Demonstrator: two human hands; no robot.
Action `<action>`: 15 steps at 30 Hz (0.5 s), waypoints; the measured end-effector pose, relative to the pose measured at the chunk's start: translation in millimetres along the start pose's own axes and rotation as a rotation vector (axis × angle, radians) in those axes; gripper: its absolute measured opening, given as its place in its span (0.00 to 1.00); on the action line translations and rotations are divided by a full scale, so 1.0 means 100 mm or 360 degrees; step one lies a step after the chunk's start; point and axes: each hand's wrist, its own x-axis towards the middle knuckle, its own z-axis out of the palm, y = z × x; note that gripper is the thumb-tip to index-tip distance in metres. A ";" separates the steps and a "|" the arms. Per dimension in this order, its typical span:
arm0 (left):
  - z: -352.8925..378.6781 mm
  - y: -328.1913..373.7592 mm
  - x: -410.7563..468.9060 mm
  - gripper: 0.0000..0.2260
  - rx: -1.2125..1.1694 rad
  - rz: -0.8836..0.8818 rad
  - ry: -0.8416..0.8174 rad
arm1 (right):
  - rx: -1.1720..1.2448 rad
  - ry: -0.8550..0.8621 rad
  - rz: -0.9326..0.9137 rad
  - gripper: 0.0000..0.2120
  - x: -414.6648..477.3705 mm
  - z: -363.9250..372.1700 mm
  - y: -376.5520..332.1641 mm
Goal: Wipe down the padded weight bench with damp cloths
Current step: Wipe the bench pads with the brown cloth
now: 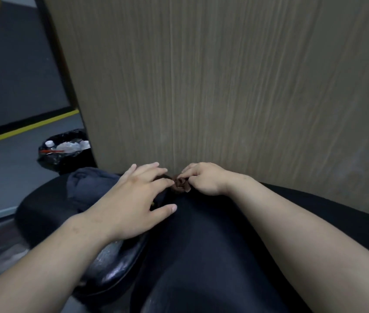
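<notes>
- Padded tabletop [201, 256]: long axis runs from 6 to 12 o'clock.
- Bunched brown cloth [180, 185] is pinched by right hand [204, 179] fingers.
- Left hand [131, 199] fingers are spread, released.

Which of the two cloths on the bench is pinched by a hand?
The small brown cloth, bunched up and pinched by the right hand. The larger dark blue cloth lies loose on the bench, farther left.

A tall wood-grain panel [224, 86] rises just beyond the left hand [134, 199] and the right hand [204, 179]. A black edge strip [64, 75] bounds its left side. Well left of the left hand, grey floor [9, 75] carries a yellow line [27, 127]. Nearer, a black bin bag [50, 161] holds clear plastic bottles [70, 145]. The light is dim.
</notes>
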 end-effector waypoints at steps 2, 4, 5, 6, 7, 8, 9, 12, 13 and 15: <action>-0.03 -0.11 -0.10 0.34 -0.0018 -0.0017 0.0038 | 0.0020 0.0002 0.0033 0.17 0.05 0.02 -0.11; -0.06 -0.20 -0.19 0.34 -0.0059 -0.0047 0.0074 | 0.0224 0.0091 0.0084 0.17 0.02 0.01 -0.11; -0.07 -0.24 -0.23 0.33 -0.0081 -0.0058 0.0091 | 0.0373 0.0124 0.0097 0.16 -0.02 0.01 -0.10; -0.08 -0.27 -0.27 0.33 -0.0098 -0.0064 0.0101 | 0.0497 0.0147 0.0095 0.15 -0.07 0.02 -0.09; -0.08 -0.30 -0.30 0.33 -0.0110 -0.0069 0.0103 | 0.0581 0.0163 0.0063 0.13 -0.11 0.04 -0.09; -0.07 -0.32 -0.33 0.33 -0.0122 -0.0076 0.0101 | 0.0598 0.0182 0.0028 0.12 -0.14 0.06 -0.08; -0.07 -0.34 -0.35 0.33 -0.0130 -0.0083 0.0099 | 0.0581 0.0203 -0.0002 0.10 -0.16 0.09 -0.08; -0.03 -0.36 -0.40 0.33 -0.0113 -0.0085 0.0101 | 0.0454 0.0315 -0.0022 0.07 -0.24 0.17 -0.16; -0.03 -0.35 -0.41 0.33 -0.0098 -0.0084 0.0100 | 0.0344 0.0368 -0.0029 0.06 -0.28 0.19 -0.22; -0.03 -0.31 -0.44 0.35 -0.0065 -0.0098 0.0076 | 0.0054 0.0442 -0.0071 0.08 -0.39 0.26 -0.34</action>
